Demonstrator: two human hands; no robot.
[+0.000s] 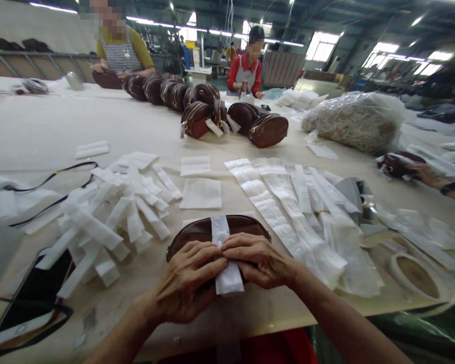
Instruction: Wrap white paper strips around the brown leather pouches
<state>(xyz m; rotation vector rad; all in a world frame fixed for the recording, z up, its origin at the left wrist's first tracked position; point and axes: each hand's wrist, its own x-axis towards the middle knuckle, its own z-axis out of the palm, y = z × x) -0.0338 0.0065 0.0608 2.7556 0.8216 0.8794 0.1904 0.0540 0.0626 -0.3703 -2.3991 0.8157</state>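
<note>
A dark brown oval bag (pixel 189 230) lies at the table's near edge, in front of me. Around its middle runs a white foam strip (pixel 229 280), its lower end hanging toward me. My left hand (pixel 193 278) is closed on the strip and the bag's left part, fingertips at the middle. From the right, my right hand (pixel 260 259) pinches the strip at the same spot, its fingers bent over the bag. The fingertips of both hands nearly meet. Both thumbs are partly hidden.
White strips (pixel 94 217) are heaped at the left, beside a phone (pixel 38 288). Long padded sheets (pixel 284 212) and a tape roll (pixel 417 275) lie right. Beyond are brown bags (pixel 269 130), a plastic-wrapped bundle (pixel 360 121) and two people. Another person's hand (pixel 424 174) touches a bag at far right.
</note>
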